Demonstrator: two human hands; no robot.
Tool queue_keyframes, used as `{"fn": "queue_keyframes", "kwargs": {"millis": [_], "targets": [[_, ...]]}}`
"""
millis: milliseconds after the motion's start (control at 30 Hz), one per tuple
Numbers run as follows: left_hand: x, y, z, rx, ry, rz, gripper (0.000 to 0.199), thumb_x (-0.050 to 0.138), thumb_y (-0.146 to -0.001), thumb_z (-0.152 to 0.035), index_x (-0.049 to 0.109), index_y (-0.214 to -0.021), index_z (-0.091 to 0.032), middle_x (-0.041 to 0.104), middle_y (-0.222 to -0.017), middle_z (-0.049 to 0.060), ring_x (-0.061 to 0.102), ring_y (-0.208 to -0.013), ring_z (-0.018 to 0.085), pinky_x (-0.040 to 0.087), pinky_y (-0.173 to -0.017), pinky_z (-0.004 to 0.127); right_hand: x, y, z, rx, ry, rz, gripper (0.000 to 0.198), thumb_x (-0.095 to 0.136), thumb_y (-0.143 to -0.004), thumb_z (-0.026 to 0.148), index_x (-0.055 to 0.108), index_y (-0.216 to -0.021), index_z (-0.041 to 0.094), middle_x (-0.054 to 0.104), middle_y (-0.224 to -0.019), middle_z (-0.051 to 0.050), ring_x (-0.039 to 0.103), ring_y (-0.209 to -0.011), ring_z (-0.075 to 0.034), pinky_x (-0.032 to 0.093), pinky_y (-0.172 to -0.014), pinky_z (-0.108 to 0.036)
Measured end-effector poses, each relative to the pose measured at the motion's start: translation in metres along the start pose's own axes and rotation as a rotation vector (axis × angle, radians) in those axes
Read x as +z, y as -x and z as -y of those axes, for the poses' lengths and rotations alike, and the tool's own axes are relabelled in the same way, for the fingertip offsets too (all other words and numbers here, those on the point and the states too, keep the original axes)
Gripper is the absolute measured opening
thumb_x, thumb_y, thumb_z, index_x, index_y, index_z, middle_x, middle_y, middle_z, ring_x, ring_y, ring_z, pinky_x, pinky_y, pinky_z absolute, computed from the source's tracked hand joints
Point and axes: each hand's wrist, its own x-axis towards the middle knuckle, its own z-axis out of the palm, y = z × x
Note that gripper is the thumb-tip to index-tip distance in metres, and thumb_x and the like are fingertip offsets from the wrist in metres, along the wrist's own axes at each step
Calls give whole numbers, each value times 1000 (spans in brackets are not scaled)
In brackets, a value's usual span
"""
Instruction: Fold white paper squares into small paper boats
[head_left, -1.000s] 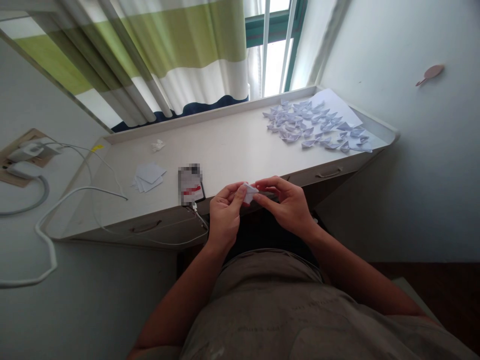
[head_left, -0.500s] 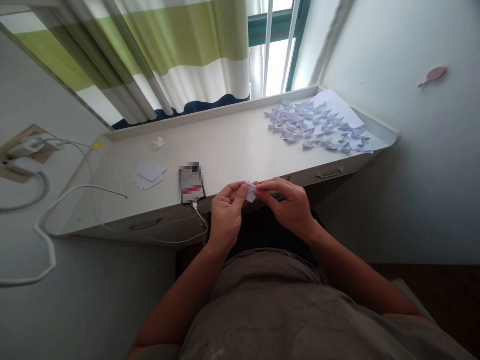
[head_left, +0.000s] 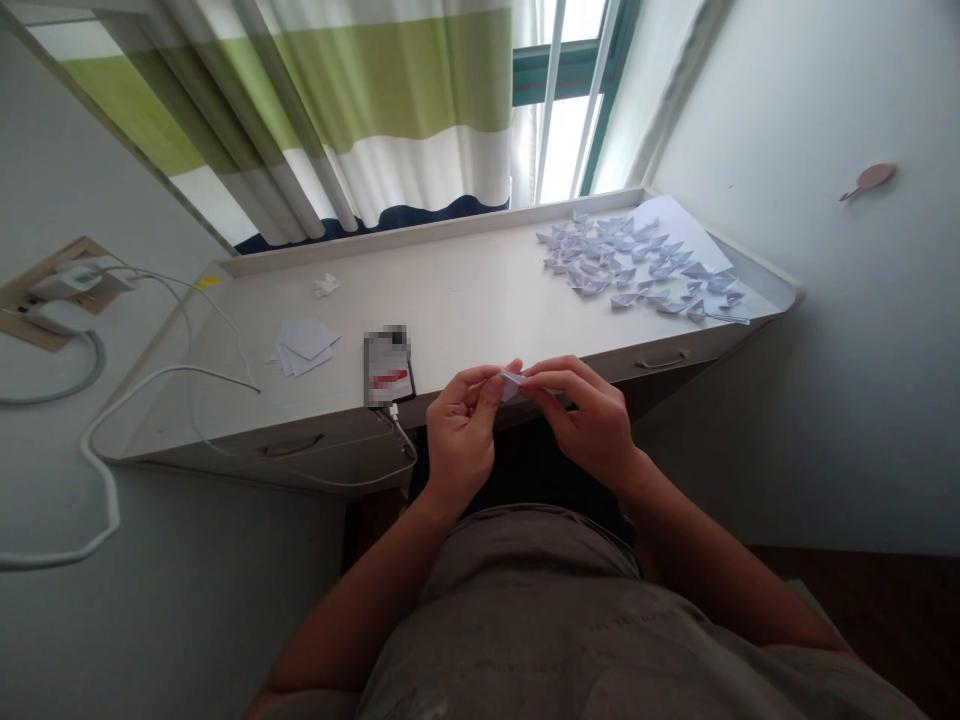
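Folded paper point(head_left: 511, 387) turned; left grip point(head_left: 461, 437), right grip point(head_left: 592, 422) pinching

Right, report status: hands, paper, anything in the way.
Left hand and right hand both pinching small folded paper. Paper partly hidden, shape unclear. Nothing seen blocking; phone on desk, left of hands.

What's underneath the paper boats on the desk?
White desktop shows between some paper boats, and a larger sheet of paper sticks out past them. How far that sheet runs beneath them is covered.
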Motion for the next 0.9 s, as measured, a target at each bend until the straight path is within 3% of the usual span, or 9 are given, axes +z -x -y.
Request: {"fn": "queue_keyframes", "kwargs": {"millis": [267,367,467,533,633,767,833,900], "targets": [[-2,-3,1,10,17,12,32,89,-88,-51,80,-97,-22,86,-97,8,84,-102,27,65,-101,42,-3,0,-3,73,-42,52,11,67,-108,25,74,-99,28,84,-113,-6,78,-122,-28,62,-109,-50],[-3,-6,-2,-39,32,31,34,90,-86,-52,79,-97,-21,86,-96,8,84,-103,28,65,-101,45,-4,-1,0,142,-76,66,3,73,-104,28,76,-102,27,85,-110,-5,83,-106,-25,67,-96,-42],[-2,-7,-4,-26,22,12,34,91,-86,-51,80,-95,-20,86,-106,11,81,-115,30,61,-109,47,1,-1,5,199,-94,-3,15,84,-96,35,78,-107,26,86,-103,-3,83,-92,-23,69,-87,-38],[-2,-7,-3,10,-18,3,31,90,-88,-49,81,-94,-20,85,-116,12,78,-121,29,59,-111,45,5,-1,9,202,-77,-69,12,83,-97,35,80,-105,27,86,-98,-2,83,-87,-22,70,-82,-36],[-5,-10,1,92,-144,-36,26,87,-90,-46,81,-93,-20,82,-119,11,76,-115,25,60,-97,35,9,-1,12,150,5,-100,4,77,-102,30,81,-101,29,86,-93,-1,81,-80,-20,69,-76,-34],[-13,-15,7,100,-304,-183,29,95,-81,-41,77,-92,-20,76,-93,3,68,-81,15,51,-69,23,11,-2,5,0,153,-26,14,67,-106,23,80,-105,30,85,-94,-2,79,-82,-22,66,-79,-38],[-14,-15,9,8,-247,-138,31,95,-82,-43,77,-90,-19,76,-85,2,67,-75,13,52,-69,23,12,-1,0,-62,228,16,17,64,-108,22,79,-112,28,85,-97,-4,78,-86,-24,65,-83,-41],[-13,-13,10,-62,-143,-64,32,89,-88,-47,82,-98,-18,82,-95,6,75,-88,17,58,-83,27,14,1,-3,-107,278,59,19,63,-109,21,78,-116,28,85,-102,-6,78,-95,-26,63,-89,-43]]}}
